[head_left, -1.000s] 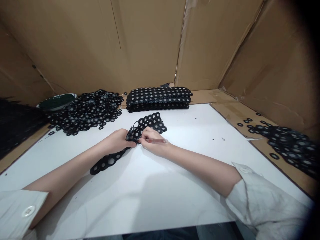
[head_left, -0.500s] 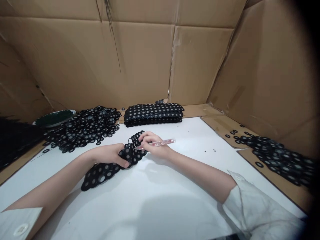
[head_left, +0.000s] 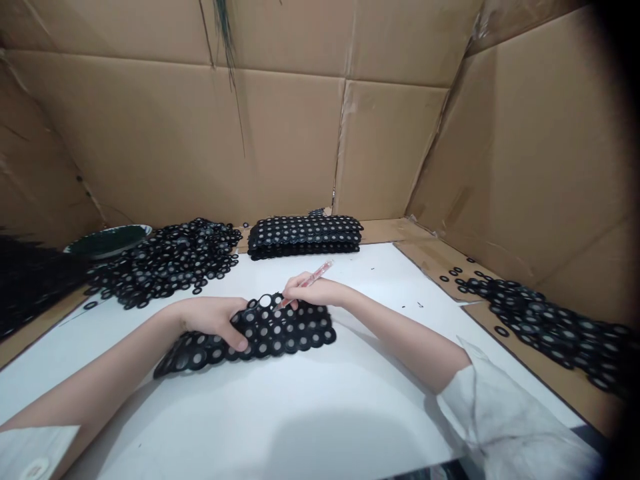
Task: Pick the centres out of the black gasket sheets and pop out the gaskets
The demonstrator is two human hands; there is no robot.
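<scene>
Black mesh (head_left: 290, 337) at 6 o'clock is gripped by left hand (head_left: 216, 320); right hand (head_left: 305, 288) clasps 1 pen (head_left: 319, 272).

Brown cardboard walls (head_left: 280, 147) rise on 3 sides of a white tabletop (head_left: 350, 387), creased and seamed, with dark thin strands (head_left: 225, 37) hanging against the back panel. At the left, a dark bristly mass (head_left: 33, 283) lies near a shallow white-rimmed bowl (head_left: 100, 257), dark green inside. Just beside the bowl is 1 heap of black rings (head_left: 167, 263), with strays at its edges. Behind the middle of the tabletop rests a folded stack of black ring mesh (head_left: 305, 235). At the right, 1 more ring pile (head_left: 555, 323) spreads over a cardboard border (head_left: 425, 263), with 1 loose ring (head_left: 501, 331) apart from it.
</scene>
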